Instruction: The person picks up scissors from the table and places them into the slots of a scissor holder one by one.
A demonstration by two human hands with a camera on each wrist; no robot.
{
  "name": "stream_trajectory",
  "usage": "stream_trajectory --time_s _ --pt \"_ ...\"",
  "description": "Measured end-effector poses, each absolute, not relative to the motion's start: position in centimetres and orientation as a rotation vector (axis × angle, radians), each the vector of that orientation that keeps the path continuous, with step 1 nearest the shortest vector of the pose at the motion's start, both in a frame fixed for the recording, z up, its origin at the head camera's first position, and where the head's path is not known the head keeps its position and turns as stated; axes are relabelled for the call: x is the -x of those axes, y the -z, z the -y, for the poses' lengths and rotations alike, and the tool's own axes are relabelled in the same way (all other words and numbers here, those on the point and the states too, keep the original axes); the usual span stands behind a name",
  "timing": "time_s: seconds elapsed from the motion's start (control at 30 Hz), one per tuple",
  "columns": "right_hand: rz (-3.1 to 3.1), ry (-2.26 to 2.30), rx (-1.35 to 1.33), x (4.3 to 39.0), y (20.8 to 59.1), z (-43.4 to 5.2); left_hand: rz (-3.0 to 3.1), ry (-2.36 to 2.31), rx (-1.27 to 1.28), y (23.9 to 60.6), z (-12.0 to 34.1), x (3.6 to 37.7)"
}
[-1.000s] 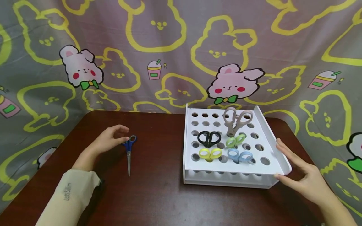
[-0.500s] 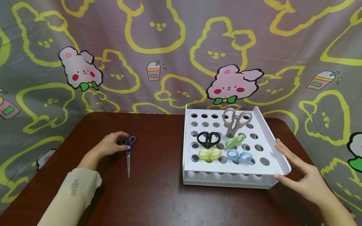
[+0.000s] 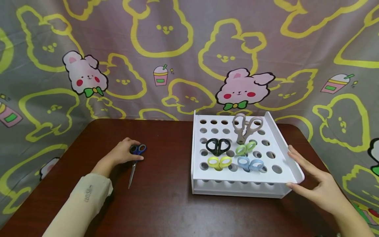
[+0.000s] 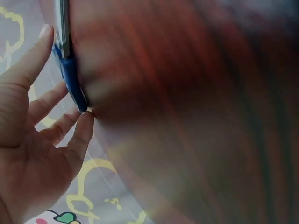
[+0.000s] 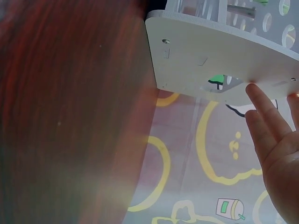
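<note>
A pair of scissors with dark blue handles [image 3: 138, 151] lies on the table at the left, blades toward the table's near side. My left hand [image 3: 119, 152] pinches it by the handles, thumb on the near side and fingers at the loops. In the left wrist view, fingertips meet the end of the blue handle [image 4: 71, 80], and the thumb is beside the blades. A white rack with round holes [image 3: 207, 176] stands at the right. My right hand [image 3: 322, 189] rests extended fingers on its right side panel [image 5: 201, 56], with the thumb at the front corner.
Several scissors stand handles up in the rack: black [image 3: 217, 149], yellow [image 3: 219, 164], green [image 3: 242, 150], light blue [image 3: 246, 165] and larger grey-brown [image 3: 241, 136]. Beneath is a dark brown table [image 3: 165, 158]. A patterned curtain [image 3: 183, 65] hangs behind the table and at its sides.
My left hand has moved nearer and slightly right, onto the blue handles. The scissors have turned, their tips swinging left. My right hand stays at the rack.
</note>
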State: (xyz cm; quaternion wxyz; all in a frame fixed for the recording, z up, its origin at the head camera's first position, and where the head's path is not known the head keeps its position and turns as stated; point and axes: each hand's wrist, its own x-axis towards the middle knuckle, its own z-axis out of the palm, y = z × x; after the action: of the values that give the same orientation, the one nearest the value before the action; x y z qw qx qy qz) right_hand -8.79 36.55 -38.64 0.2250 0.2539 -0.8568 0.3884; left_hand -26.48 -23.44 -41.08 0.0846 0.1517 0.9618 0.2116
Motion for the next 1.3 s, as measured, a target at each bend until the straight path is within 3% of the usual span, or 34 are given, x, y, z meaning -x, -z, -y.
stream_trajectory --time_s 1.3 --pt "2.429 -1.087 -0.62 8.6 38.4 -36.5 -2.779 -0.858 -0.55 39.9 22.9 27.1"
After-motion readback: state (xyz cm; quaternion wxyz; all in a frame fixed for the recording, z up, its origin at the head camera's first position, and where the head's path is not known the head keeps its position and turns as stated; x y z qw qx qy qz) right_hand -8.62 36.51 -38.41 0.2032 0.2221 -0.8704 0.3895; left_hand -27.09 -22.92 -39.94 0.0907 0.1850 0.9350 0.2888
